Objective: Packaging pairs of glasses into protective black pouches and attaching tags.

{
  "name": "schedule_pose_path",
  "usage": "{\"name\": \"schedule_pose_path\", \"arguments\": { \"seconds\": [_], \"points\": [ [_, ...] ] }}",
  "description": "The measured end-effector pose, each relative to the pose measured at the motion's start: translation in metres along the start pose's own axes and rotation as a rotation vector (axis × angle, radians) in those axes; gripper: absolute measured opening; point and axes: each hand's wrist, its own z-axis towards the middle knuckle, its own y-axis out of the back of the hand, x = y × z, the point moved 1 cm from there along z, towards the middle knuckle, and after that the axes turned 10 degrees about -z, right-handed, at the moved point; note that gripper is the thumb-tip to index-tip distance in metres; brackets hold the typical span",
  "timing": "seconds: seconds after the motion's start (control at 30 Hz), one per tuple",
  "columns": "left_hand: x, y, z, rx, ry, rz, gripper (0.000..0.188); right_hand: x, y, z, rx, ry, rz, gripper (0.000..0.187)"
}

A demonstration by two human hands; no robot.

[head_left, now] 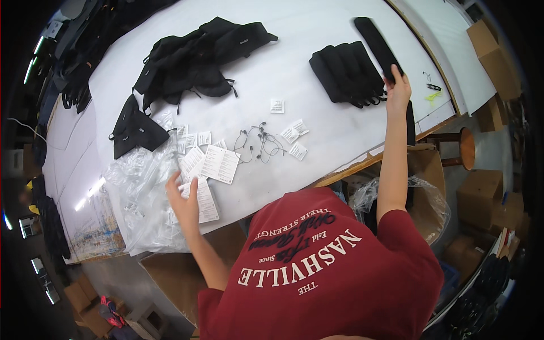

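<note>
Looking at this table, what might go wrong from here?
The thin black strings lie across each other and might tangle if one is pulled.
The left hand is open at the overlapping white cards and might catch more than one.
The right hand holds a long black piece near the black bundle, and may knock it askew.

Textile workshop, by the signs: black fabric goods [198,62] are heaped at eleven o'clock on a white desk [300,28]; clear plastic bags [139,195] and paper tags [221,163] are spread at nine; cardboard boxes [479,195] kept at three.
</note>
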Motion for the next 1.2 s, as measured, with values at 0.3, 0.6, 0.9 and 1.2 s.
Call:
{"name": "schedule_pose_path", "arguments": {
  "seconds": [0.3, 0.6, 0.9, 1.2],
  "points": [
    [0.075, 0.015, -0.038, -0.059, -0.058, 0.574, 0.071, -0.058, 0.057, 0.073, -0.027, -0.333, -0.544, 0.04],
    [0.042, 0.015, -0.031, -0.094, 0.288, 0.109, 0.026, -0.018, -0.035, -0.081, 0.348, 0.462, -0.831, 0.014],
    [0.009, 0.001, -0.035, -0.232, 0.112, -0.52, 0.03, -0.049, -0.119, -0.231, 1.294, 0.487, -1.09, 0.01],
    [-0.006, -0.04, -0.041, -0.039, 0.121, -0.649, 0.059, -0.083, -0.179, -0.25, 1.185, 0.604, -1.086, 0.012]
  ]
}}
